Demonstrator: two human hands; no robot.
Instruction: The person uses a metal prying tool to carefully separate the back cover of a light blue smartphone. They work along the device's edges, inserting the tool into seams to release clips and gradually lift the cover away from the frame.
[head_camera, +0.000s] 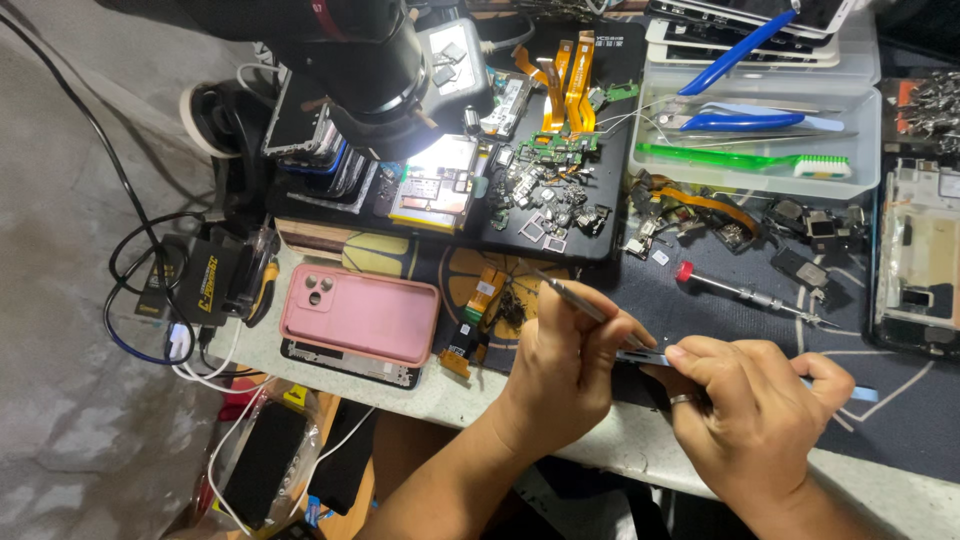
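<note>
Between both hands — thin bluish phone frame (640, 357), edge-on, partly hidden

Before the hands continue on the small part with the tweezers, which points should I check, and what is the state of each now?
1. Left hand holds the tweezers firmly: ok.
2. Right hand has a grip on the thin blue-edged part: ok.
3. Tweezer tips point away from the work: not ok.
4. Pink phone case lies apart from both hands: ok.
5. Red-capped screwdriver within reach on the dark mat: ok.
6. What lies under the fingers: cannot tell.
</note>
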